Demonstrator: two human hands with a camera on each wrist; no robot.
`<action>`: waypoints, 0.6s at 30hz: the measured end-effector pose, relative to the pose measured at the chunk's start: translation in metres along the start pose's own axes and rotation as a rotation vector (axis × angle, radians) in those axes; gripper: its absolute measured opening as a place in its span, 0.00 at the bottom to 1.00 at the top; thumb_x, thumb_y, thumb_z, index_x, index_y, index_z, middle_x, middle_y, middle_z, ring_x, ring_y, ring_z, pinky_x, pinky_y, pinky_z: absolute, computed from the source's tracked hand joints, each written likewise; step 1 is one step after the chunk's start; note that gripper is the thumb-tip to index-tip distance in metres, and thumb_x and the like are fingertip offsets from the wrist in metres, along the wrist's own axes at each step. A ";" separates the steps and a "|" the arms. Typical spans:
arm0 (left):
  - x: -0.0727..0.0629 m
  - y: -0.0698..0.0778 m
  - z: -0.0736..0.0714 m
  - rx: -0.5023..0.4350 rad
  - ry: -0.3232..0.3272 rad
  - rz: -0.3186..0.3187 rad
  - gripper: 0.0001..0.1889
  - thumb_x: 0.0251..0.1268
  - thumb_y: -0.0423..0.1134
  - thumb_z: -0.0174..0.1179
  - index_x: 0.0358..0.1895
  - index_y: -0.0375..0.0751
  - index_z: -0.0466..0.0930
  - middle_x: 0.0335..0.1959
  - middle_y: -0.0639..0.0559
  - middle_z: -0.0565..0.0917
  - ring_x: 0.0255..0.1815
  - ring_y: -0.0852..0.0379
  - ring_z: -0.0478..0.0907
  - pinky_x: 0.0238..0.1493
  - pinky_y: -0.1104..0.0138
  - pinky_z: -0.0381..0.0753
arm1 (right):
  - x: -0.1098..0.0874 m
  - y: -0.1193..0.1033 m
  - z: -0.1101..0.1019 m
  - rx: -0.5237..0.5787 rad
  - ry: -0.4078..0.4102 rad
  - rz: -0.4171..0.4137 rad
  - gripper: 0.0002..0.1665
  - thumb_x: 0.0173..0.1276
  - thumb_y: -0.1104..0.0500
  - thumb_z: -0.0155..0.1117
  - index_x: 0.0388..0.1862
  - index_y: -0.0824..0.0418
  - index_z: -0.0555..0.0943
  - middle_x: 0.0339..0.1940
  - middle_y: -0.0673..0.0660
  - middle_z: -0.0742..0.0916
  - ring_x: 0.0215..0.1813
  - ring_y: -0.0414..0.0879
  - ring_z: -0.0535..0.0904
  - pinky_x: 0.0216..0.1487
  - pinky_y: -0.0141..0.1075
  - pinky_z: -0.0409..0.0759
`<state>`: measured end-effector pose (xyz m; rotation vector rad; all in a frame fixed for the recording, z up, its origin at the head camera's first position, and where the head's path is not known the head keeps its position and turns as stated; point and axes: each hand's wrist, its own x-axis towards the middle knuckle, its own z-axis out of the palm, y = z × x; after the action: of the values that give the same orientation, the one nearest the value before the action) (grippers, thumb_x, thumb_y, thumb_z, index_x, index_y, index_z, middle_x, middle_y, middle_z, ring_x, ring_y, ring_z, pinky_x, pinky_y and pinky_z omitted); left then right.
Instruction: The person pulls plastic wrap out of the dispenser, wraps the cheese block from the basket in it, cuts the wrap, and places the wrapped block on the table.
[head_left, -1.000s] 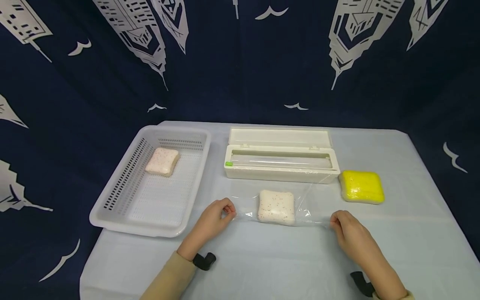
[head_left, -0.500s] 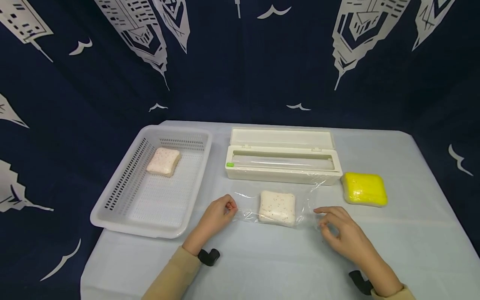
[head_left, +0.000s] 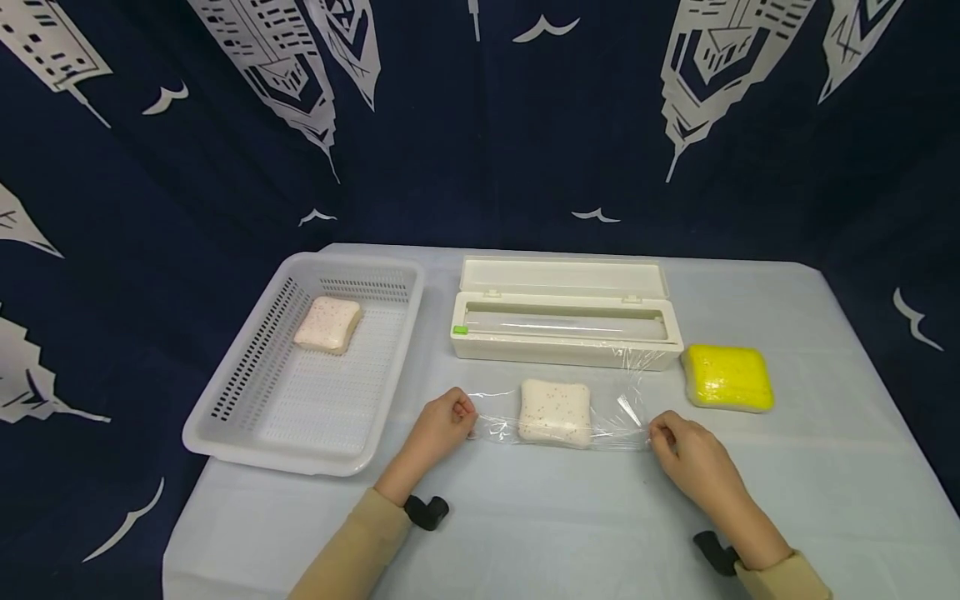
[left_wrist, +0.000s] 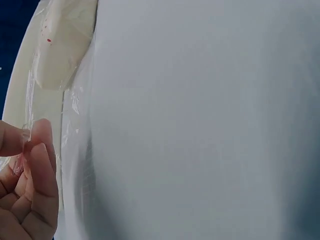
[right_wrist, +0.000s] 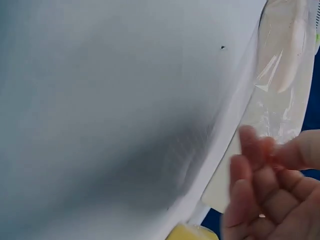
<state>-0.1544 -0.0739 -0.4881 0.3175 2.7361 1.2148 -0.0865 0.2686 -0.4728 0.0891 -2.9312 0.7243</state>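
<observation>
A cream, red-speckled block [head_left: 555,412], shaped like a slice of bread, lies under a sheet of clear plastic wrap [head_left: 621,429] in the middle of the table. My left hand [head_left: 444,423] pinches the wrap's left end between thumb and fingers; the film [left_wrist: 31,100] runs up from the fingertips in the left wrist view. On the other side, my right hand [head_left: 692,454] pinches the right end, with the film [right_wrist: 272,117] stretching away from its thumb and fingers. Behind the block stands a cream wrap dispenser [head_left: 566,348] with its lid up and a clear roll inside.
At the left a white perforated basket [head_left: 382,400] holds a similar speckled block [head_left: 327,324]. A yellow block [head_left: 729,378] with a shiny surface sits beside the dispenser's right end. A dark patterned cloth [head_left: 480,167] hangs behind the white-covered table [head_left: 540,533].
My right hand let its fingers spread near the wrap half a second ago, and now pinches the wrap's right end slightly farther right. The left hand keeps its pinch, almost in place.
</observation>
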 end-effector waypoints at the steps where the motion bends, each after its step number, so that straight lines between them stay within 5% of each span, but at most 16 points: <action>1: 0.000 0.000 0.001 -0.018 -0.007 -0.014 0.02 0.63 0.30 0.59 0.33 0.38 0.76 0.23 0.52 0.80 0.22 0.65 0.76 0.25 0.74 0.72 | 0.001 0.001 0.001 -0.004 -0.014 0.013 0.05 0.67 0.65 0.60 0.34 0.66 0.81 0.21 0.52 0.80 0.26 0.43 0.71 0.27 0.35 0.72; 11: 0.005 -0.003 0.008 -0.053 -0.034 -0.067 0.02 0.65 0.29 0.60 0.35 0.35 0.76 0.25 0.50 0.80 0.22 0.64 0.80 0.24 0.75 0.75 | 0.006 0.004 0.004 -0.047 -0.195 0.053 0.08 0.67 0.66 0.60 0.38 0.71 0.82 0.27 0.59 0.86 0.25 0.45 0.74 0.29 0.43 0.78; 18: 0.007 -0.004 0.009 0.052 -0.028 -0.058 0.04 0.63 0.31 0.63 0.33 0.38 0.77 0.26 0.51 0.80 0.23 0.63 0.75 0.27 0.73 0.73 | 0.007 0.004 0.001 -0.048 -0.200 0.093 0.07 0.66 0.64 0.62 0.38 0.70 0.80 0.23 0.55 0.82 0.25 0.46 0.72 0.27 0.39 0.74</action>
<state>-0.1596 -0.0685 -0.4978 0.2564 2.7363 1.1183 -0.0944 0.2714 -0.4749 0.0219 -3.1601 0.6945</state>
